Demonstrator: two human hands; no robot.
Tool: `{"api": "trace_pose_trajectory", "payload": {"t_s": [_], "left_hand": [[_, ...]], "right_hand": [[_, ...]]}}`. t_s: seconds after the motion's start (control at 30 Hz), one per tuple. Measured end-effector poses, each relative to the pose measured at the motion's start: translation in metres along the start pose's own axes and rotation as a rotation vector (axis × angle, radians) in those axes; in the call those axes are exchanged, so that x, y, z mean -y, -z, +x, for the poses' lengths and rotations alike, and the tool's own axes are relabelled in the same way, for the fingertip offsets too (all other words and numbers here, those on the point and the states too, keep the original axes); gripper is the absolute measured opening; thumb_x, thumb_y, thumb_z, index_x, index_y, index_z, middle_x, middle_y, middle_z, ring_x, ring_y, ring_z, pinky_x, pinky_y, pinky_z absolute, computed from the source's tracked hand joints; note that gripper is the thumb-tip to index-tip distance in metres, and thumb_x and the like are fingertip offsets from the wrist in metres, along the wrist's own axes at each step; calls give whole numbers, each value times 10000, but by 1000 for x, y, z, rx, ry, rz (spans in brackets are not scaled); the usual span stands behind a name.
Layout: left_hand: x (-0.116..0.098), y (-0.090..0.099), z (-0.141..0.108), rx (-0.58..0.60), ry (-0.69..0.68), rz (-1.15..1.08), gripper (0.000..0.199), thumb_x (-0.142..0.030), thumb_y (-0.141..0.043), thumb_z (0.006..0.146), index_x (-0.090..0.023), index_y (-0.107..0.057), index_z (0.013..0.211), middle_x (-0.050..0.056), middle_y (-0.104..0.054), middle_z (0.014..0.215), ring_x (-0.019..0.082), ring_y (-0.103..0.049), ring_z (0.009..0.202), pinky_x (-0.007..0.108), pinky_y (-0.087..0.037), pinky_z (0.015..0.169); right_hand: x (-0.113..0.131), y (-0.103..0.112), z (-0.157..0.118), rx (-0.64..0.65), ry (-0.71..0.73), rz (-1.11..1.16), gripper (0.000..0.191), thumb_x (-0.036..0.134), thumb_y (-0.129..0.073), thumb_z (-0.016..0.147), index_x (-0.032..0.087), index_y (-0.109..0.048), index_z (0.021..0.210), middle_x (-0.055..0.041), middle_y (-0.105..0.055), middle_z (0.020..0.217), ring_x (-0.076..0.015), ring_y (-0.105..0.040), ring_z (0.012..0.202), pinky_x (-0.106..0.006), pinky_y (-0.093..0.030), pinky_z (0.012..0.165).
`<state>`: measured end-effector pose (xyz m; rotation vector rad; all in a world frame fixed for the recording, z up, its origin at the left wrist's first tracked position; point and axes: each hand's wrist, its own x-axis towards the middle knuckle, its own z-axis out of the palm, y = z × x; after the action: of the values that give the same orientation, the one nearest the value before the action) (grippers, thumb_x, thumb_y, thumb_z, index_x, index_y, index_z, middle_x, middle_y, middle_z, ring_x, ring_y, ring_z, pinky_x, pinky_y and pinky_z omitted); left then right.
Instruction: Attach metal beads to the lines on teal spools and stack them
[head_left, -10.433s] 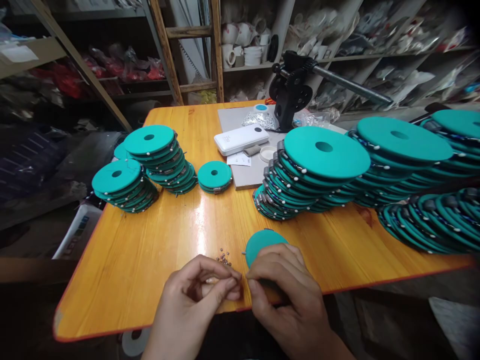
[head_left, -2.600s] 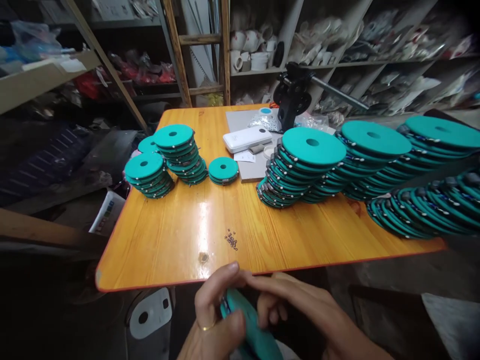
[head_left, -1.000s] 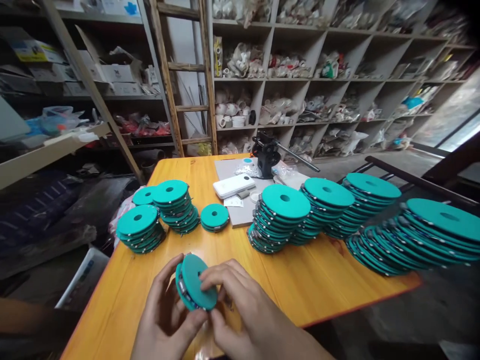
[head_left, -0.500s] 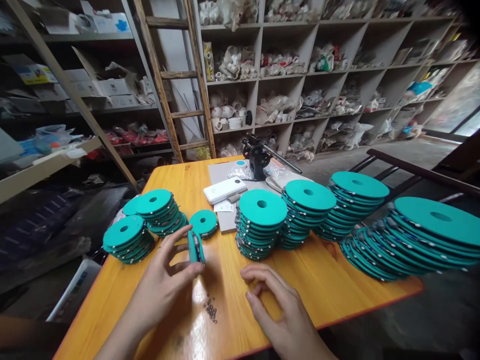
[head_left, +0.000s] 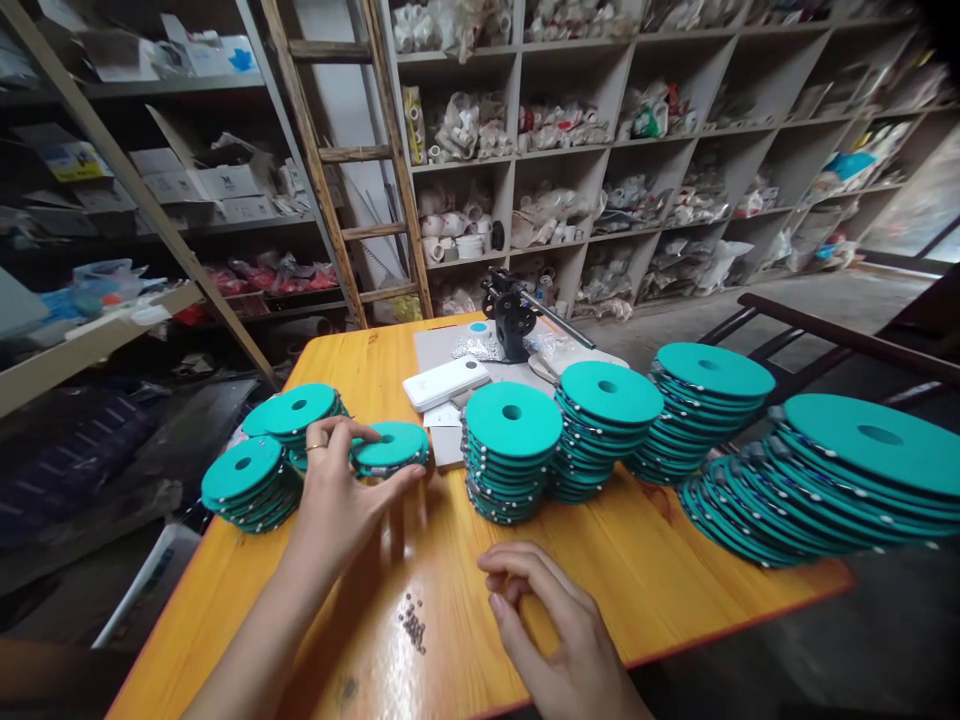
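Note:
My left hand (head_left: 337, 490) pinches a teal foam line spool (head_left: 394, 445) by its edge, thumb at the near rim and fingers over the top. The spool lies nearly flat at the spot where a single spool lay, apparently on top of it; that lower one is mostly hidden. My right hand (head_left: 555, 620) hovers over the front of the table with its fingers loosely curled and the thumb apart, nothing visible in it. Between the hands, small dark beads (head_left: 412, 625) lie in a loose pile on the wooden table (head_left: 450, 660).
Left of the spool stand short spool stacks (head_left: 241, 485). Taller ones (head_left: 510, 455) line the right side, the largest (head_left: 847, 480) leaning near the table edge. Behind are a white power bank (head_left: 446, 382), a black clamp-like device (head_left: 510, 315), a ladder (head_left: 345, 155) and shelves (head_left: 517, 160).
My left hand has moved away from me, carrying the spool from an upright tilt above the table to nearly flat over the single spool. My right hand has barely moved.

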<state>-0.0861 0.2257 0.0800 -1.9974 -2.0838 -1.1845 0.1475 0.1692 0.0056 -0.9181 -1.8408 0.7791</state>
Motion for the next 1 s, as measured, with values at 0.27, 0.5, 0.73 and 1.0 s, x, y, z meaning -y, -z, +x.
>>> {"api": "trace_pose_trajectory", "payload": {"t_s": [0.27, 0.5, 0.73, 1.0], "left_hand": [[-10, -35, 24, 184, -180, 460, 442, -580, -559, 852, -145, -542, 926, 176, -561, 1037, 362, -605, 933, 445, -493, 763], [-9, -33, 30, 308, -206, 652, 610, -647, -393, 891, -70, -567, 985, 246, -564, 1048, 392, -587, 946, 452, -456, 794], [-15, -23, 42, 461, -221, 708, 758, -659, -634, 719, -20, -568, 1121, 274, -563, 1131, 423, -540, 1089, 455, -402, 934], [-23, -26, 71, 794, -194, 682, 918, -585, -725, 651, -101, -426, 1372, 192, -631, 1150, 341, -605, 1058, 495, -433, 924]], "right_hand": [[6, -1, 1, -22, 53, -34, 227, 93, -432, 893, 192, -547, 1062, -55, -601, 986, -105, -609, 742, -216, -509, 706], [-2, -6, 0, -60, 137, -40, 258, 72, -428, 862, 197, -541, 1058, -63, -598, 964, -119, -609, 744, -216, -506, 678], [4, -2, 3, -16, 151, -81, 272, 46, -439, 844, 186, -541, 1053, -74, -609, 976, -122, -630, 799, -207, -530, 717], [5, 1, 2, 3, 149, -91, 265, 43, -440, 848, 180, -540, 1051, -78, -611, 982, -133, -633, 839, -214, -536, 734]]}}
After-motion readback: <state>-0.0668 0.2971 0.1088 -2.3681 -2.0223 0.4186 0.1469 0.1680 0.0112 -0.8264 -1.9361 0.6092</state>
